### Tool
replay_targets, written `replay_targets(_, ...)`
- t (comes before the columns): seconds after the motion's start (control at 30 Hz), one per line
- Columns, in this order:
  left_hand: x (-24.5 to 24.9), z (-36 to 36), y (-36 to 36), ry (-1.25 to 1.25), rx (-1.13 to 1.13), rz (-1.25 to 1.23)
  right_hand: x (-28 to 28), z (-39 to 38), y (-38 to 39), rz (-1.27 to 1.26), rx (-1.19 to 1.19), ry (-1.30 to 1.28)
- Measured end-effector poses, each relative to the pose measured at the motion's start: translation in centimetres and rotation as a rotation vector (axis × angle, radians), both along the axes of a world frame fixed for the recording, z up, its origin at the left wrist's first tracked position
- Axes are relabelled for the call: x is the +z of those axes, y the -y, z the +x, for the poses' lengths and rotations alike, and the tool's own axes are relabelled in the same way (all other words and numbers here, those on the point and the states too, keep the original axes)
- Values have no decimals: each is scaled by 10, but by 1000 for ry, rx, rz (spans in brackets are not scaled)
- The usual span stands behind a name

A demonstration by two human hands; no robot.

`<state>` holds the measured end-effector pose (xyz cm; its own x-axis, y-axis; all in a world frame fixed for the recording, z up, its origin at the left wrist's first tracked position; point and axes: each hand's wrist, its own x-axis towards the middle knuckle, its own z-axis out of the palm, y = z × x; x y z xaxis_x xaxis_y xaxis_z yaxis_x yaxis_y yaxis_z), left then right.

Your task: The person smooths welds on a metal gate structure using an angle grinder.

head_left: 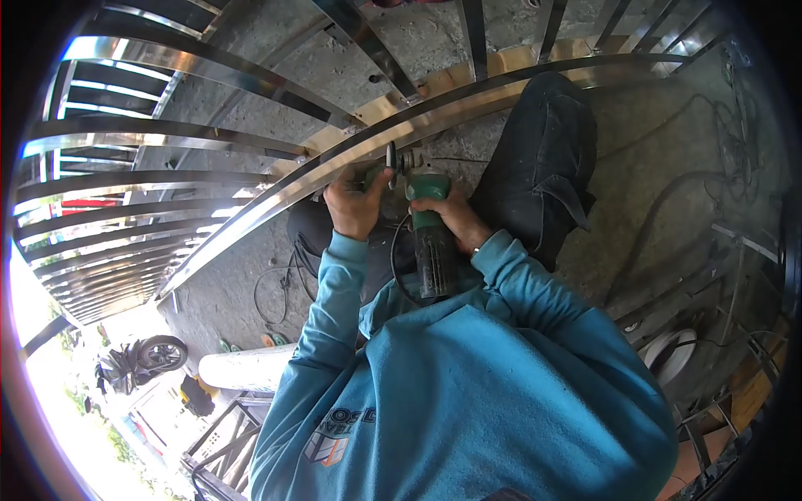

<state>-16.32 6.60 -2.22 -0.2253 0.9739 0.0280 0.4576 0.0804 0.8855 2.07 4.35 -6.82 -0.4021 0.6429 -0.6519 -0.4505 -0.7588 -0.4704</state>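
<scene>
My right hand is wrapped round the green and black body of an angle grinder, which lies against my lap with its head pointing away from me. My left hand is closed at the thin disc on the grinder's head. Its thumb rests against the disc's lower edge, and its other fingers are partly hidden behind. Just beyond both hands runs a long curved metal rail of a shiny barred frame.
Metal bars fan out ahead and to the left. Dark cables lie on the concrete floor. A white cylinder and a motorcycle are at the lower left. A white coil sits at the right near metal framing.
</scene>
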Motion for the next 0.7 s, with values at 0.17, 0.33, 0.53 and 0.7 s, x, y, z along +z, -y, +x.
replay_targets(0.17,-6,8,-5,-257,-68,54,-6,-1,0,22,-23,42)
replay_targets(0.33,-7,13,-7,-353,-58,84,-2,-4,-1,37,-38,71)
replay_targets(0.53,-19,7,-13,-247,69,77,3,-3,0,-2,-38,101)
replay_targets(0.7,-23,-4,-10,-222,93,33,-5,-4,0,50,-54,80)
